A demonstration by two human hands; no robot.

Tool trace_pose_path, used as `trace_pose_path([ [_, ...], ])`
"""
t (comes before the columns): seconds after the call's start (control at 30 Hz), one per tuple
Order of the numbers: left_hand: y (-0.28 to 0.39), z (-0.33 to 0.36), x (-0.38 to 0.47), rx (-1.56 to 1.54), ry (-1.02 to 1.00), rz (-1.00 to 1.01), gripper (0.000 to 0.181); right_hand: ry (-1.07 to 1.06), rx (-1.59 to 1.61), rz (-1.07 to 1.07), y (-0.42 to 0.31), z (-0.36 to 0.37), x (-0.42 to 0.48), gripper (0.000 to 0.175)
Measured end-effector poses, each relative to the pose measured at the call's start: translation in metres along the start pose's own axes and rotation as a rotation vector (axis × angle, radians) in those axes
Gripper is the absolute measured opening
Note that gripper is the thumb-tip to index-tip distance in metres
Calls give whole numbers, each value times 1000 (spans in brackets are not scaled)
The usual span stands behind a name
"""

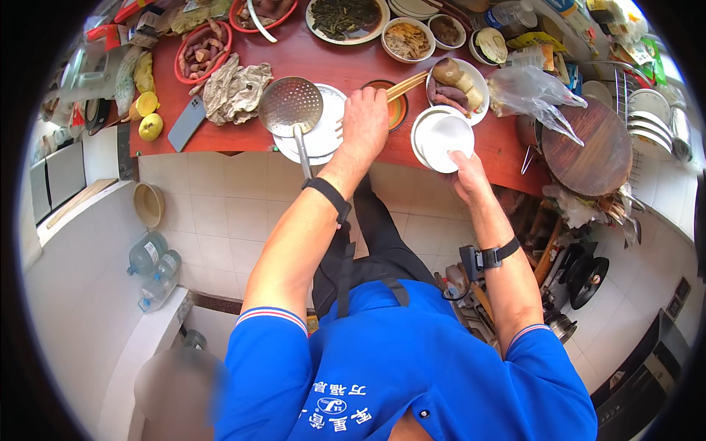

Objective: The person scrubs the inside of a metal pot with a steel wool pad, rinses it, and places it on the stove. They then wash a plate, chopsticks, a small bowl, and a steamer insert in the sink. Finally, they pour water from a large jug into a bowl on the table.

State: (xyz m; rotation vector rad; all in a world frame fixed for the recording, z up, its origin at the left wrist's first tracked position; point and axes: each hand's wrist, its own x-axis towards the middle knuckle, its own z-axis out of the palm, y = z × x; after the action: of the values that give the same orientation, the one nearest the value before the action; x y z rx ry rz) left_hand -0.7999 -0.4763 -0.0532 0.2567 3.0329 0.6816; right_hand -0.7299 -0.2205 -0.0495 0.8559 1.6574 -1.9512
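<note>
My left hand (367,118) grips a bundle of wooden chopsticks (407,88), whose other ends poke out on the left side of the fist. Beneath them lies a round striped mat (397,113), partly covered by the hand. With thumb on top, my right hand (469,172) holds a few white bowls (448,144), nested askew at the front of the red table (248,140). Left of my left hand, a perforated metal skimmer (290,106) rests on white plates (331,102), its handle reaching past the table edge. A plate of sweet potatoes and other pieces (479,82) sits just behind the bowls.
Dishes of cooked greens (347,16) and shredded food (408,39) stand at the back. Crumpled cloth or paper (237,88), a phone (186,122) and a red basket (181,58) are leftward. On the right are a plastic bag (529,91) and a round wooden board (587,146).
</note>
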Motion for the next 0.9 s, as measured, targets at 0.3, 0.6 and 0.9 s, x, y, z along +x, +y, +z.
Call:
trace_pose_path([
  [0.3, -23, 5, -7, -211, -19, -283, 16, -7, -32, -60, 2, 13, 10, 42],
  [0.6, -36, -1, -66, -641, 66, -622, 16, -60, -523, -170, -22, 84, 58, 47],
  [0.9, -24, 6, -66, -859, 61, -761, 16, -67, -763, -92, -44, 114, 70, 51],
])
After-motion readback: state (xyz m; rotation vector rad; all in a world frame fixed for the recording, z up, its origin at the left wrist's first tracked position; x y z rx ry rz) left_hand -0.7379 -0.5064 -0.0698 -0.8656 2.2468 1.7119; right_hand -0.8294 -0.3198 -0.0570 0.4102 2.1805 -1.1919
